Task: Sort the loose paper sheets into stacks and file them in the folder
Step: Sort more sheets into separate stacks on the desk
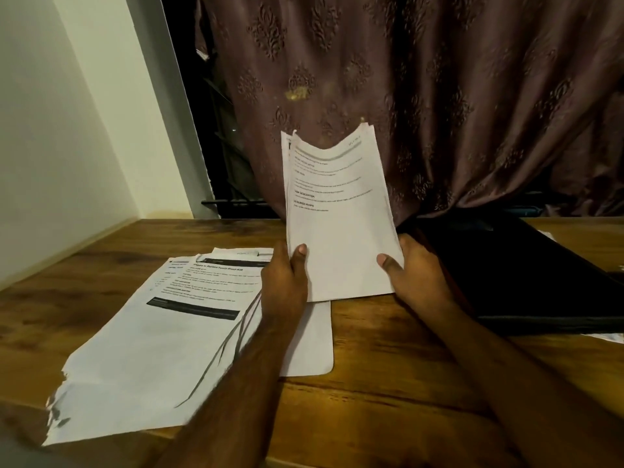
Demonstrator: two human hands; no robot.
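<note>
I hold a small stack of printed sheets point(337, 214) upright above the wooden table point(388, 383), its lower edge close to the tabletop. My left hand point(285, 282) grips the stack's lower left edge, thumb on the front. My right hand point(417, 275) grips the lower right edge the same way. The top edges of the sheets curl and stand uneven. More loose printed sheets point(162, 332) lie spread flat on the table to the left, one reaching under my left forearm. A dark folder point(526, 275) lies open-looking and flat at the right.
A brown patterned curtain point(439, 96) hangs right behind the table. A white wall point(50, 130) bounds the left side. A bit of white paper point(607, 337) shows by the folder's right edge.
</note>
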